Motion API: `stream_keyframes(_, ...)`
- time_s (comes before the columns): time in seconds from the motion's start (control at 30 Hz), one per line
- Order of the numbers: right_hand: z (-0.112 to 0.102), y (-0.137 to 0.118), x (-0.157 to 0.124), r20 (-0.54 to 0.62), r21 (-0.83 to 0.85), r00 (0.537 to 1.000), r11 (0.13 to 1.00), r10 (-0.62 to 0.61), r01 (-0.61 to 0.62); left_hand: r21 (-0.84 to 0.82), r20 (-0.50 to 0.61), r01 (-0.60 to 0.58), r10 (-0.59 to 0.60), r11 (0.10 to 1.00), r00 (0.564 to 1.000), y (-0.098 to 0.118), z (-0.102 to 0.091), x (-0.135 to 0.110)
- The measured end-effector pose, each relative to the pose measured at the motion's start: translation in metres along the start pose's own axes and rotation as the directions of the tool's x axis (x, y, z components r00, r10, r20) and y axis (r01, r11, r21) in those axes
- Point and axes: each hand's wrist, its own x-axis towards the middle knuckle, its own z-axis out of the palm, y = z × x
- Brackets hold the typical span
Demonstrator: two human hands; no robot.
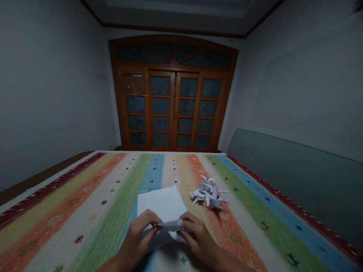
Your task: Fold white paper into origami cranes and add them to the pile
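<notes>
A sheet of white paper [160,206] lies on the striped woven cover, with its lower edge folded over into a narrow flap. My left hand [138,236] pinches the left end of that fold between fingers and thumb. My right hand [197,238] grips the fold's right end, and the two hands nearly meet. The fingers hide part of the paper's lower edge. Just beyond my right hand sits a spiky folded white paper figure [208,192], which neither hand touches.
The rainbow-striped woven cover [85,211] spreads across a wide surface with a red-patterned border on both sides. A grey-green padded panel [292,181] runs along the right side. Wooden glazed doors [171,94] stand at the far end of the room.
</notes>
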Motion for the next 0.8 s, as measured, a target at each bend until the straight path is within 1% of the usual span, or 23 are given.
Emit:
stream_keyframes(0.1,0.0,-0.007,0.003,-0.059,0.085,0.996,0.995,0.066,-0.06,-0.057,-0.053,0.159,-0.162,0.986,0.985,0.005,0.004,-0.002)
stream_keyframes(0.17,0.001,-0.012,0.005,-0.069,0.156,0.983,0.975,0.167,-0.155,-0.134,-0.052,0.283,-0.292,0.95,0.955,0.008,0.008,-0.003)
stream_keyframes(0.23,0.002,-0.015,0.007,-0.063,0.277,0.954,0.923,0.295,-0.267,-0.248,-0.034,0.39,-0.411,0.887,0.911,0.011,0.012,-0.003)
stream_keyframes(0.3,0.004,-0.017,0.009,-0.061,0.418,0.917,0.844,0.395,-0.336,-0.345,-0.003,0.46,-0.491,0.818,0.871,0.013,0.016,-0.001)
stream_keyframes(0.37,0.005,-0.016,0.01,-0.071,0.511,0.887,0.78,0.457,-0.361,-0.39,0.028,0.494,-0.527,0.777,0.85,0.014,0.018,0.0)
stream_keyframes(0.43,0.006,-0.015,0.011,-0.061,0.535,0.88,0.759,0.471,-0.369,-0.397,0.042,0.504,-0.533,0.767,0.845,0.013,0.019,0.0)
stream_keyframes(0.5,0.007,-0.012,0.01,-0.052,0.519,0.886,0.771,0.461,-0.37,-0.396,0.066,0.503,-0.522,0.768,0.85,0.01,0.019,0.0)
stream_keyframes(0.63,0.007,-0.006,0.009,-0.039,0.504,0.894,0.782,0.446,-0.368,-0.415,0.151,0.511,-0.497,0.753,0.855,0.003,0.017,0.001)
stream_keyframes(0.8,0.01,0.0,0.007,-0.029,0.509,0.916,0.795,0.4,-0.331,-0.435,0.192,0.575,-0.553,0.693,0.811,-0.004,0.015,0.004)
